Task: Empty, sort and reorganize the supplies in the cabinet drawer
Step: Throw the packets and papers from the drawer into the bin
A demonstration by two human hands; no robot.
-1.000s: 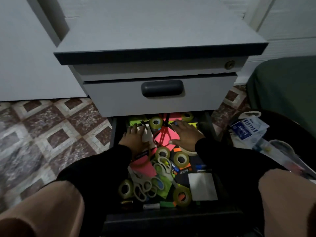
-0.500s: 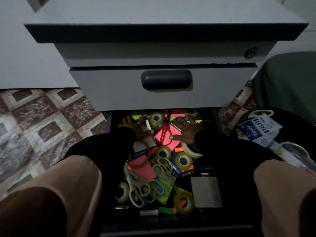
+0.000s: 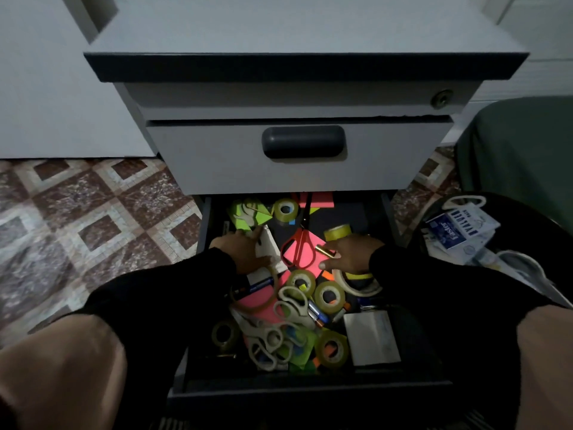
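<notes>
Both hands are lying flat, fingers spread, gripping nothing: right hand (image 3: 350, 254) is resting nearer the red scissors (image 3: 302, 243) on pink paper just inward of its fingertips, long axis running away toward the drawer (image 3: 310, 391) back, left hand (image 3: 245, 251) on white tube (image 3: 269, 248).

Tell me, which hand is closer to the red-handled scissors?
Right. The right hand lies just right of the red-handled scissors; the left hand is farther off, past a white tube.

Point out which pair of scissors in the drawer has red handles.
The red-handled scissors lying on the pink paper between the hands; the other pairs, nearer the drawer front, have pale handles.
</notes>
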